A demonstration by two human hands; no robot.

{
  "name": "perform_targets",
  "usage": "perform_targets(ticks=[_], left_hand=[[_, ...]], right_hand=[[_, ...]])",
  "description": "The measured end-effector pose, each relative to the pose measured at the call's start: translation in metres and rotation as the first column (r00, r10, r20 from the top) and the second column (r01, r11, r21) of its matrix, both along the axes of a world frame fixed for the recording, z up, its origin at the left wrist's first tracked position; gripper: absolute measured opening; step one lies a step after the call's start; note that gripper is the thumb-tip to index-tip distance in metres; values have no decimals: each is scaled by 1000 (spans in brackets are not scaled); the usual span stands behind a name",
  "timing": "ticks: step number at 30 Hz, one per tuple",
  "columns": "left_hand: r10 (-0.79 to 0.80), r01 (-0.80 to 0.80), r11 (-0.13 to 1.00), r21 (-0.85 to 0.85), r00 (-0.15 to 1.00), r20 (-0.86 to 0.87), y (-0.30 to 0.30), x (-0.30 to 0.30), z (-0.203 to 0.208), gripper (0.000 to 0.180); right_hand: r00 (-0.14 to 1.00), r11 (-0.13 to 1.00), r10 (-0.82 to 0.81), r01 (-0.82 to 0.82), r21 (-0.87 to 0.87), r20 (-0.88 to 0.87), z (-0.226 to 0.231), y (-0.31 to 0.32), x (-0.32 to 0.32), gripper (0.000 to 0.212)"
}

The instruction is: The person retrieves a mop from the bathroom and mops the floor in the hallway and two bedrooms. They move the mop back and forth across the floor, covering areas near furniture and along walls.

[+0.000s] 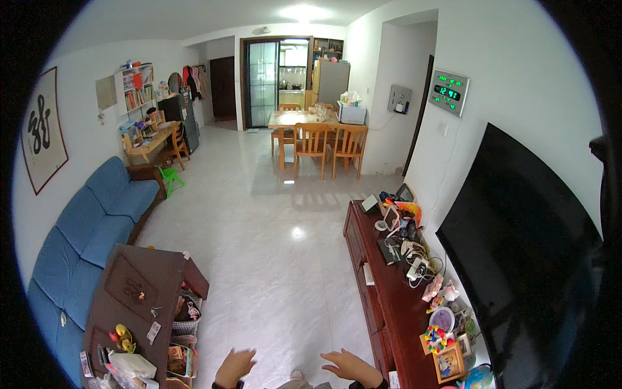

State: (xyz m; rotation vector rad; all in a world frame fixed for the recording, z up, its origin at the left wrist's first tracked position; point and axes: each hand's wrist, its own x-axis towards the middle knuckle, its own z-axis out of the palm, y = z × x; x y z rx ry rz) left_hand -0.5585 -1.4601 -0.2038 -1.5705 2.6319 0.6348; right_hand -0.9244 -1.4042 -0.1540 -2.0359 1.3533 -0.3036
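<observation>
Both my hands are held out low over the pale tiled floor (278,311), at the bottom of the head view. My left hand (234,367) has its fingers stretched to the right and holds nothing. My right hand (352,367) points its spread fingers to the left and is likewise free of any object. On the left, the dark wooden coffee table (115,308) is what my left hand is nearest to. The long red-brown TV cabinet (382,305) lies to the right of my right hand. Neither hand touches any furniture.
A blue sofa (81,227) lines the left wall, with a green stool (170,180) beyond it. Wooden chairs (311,144) surround a dining table (291,118) at the far end. A large black television (525,259) hangs above the cluttered cabinet.
</observation>
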Motion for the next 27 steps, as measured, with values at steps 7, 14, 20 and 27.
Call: perform_targets(ticks=[7, 14, 20, 27], left_hand=[[-534, 510, 840, -185, 838, -113, -224, -196, 89, 43], [-488, 495, 866, 71, 867, -100, -376, -272, 52, 40], [-242, 220, 945, 241, 968, 65, -494, -239, 61, 47], [-50, 60, 985, 162, 997, -64, -654, -234, 13, 47]], right_hand=[[963, 959, -262, 266, -94, 56, -2, -137, -88, 40], [947, 944, -321, 319, -85, -8, -12, -313, -185, 38], [994, 960, -105, 95, -262, -24, 19, -515, -219, 34], [983, 969, 174, -160, -188, 61, 19, -706, -224, 38]])
